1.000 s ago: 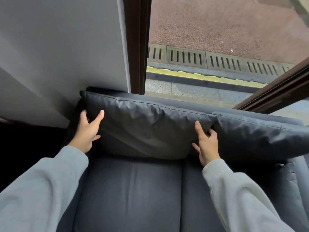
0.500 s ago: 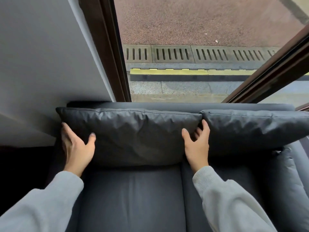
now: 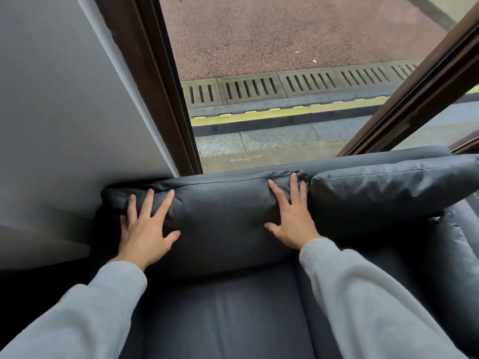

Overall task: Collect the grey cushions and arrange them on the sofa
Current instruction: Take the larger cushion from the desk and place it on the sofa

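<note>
Indoor lounge at ground level: sofa (image 3: 233,320) against wall (image 3: 64,112), window (image 3: 298,86) facing pavement, drain grates (image 3: 259,89).

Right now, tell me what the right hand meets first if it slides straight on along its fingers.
Probably the top seam of the left back cushion under the right hand, then the sofa backrest.

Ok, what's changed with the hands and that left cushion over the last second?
Both hands went from holding the left cushion at its side edges to lying flat on its front: left hand, right hand, fingers spread. Right cushion and sofa seat are unchanged.
</note>
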### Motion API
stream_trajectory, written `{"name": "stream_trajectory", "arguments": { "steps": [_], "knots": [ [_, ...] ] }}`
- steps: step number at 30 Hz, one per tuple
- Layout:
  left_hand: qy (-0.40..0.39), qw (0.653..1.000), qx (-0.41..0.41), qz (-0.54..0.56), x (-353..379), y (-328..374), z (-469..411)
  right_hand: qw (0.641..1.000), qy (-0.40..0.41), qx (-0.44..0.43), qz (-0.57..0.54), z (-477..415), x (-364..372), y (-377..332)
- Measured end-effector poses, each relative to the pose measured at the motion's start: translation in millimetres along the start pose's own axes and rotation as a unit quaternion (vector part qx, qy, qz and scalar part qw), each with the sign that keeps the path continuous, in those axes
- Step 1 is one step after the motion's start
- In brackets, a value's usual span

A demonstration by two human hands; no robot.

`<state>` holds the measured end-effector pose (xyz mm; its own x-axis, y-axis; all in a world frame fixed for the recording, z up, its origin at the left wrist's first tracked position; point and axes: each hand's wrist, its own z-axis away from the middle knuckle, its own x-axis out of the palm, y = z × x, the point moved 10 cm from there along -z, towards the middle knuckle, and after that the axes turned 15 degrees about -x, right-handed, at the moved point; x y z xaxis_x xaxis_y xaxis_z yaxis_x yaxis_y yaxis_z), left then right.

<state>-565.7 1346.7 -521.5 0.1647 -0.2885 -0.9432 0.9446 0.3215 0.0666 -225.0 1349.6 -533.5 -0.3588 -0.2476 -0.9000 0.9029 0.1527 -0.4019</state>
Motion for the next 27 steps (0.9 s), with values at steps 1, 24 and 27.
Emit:
{"name": "stream_trajectory", "arguments": {
  "steps": [1,24,27],
  "knots": [
    [-0.002,1.0,0.003,-0.006,0.7,0.2,-1.8,1.0,-0.007,0.003,0.004,-0.9,0.0,1.2],
    [-0.005,0.984,0.136,-0.115,-139.0,164.5,278.9,0.987,0.01,0.147,0.062,326.1,-258.9,28.3],
    [0.014,0.974,0.196,-0.114,-155.7,230.5,379.2,0.974,0.075,0.201,0.069,445.1,-315.9,51.2]
  ]
}}
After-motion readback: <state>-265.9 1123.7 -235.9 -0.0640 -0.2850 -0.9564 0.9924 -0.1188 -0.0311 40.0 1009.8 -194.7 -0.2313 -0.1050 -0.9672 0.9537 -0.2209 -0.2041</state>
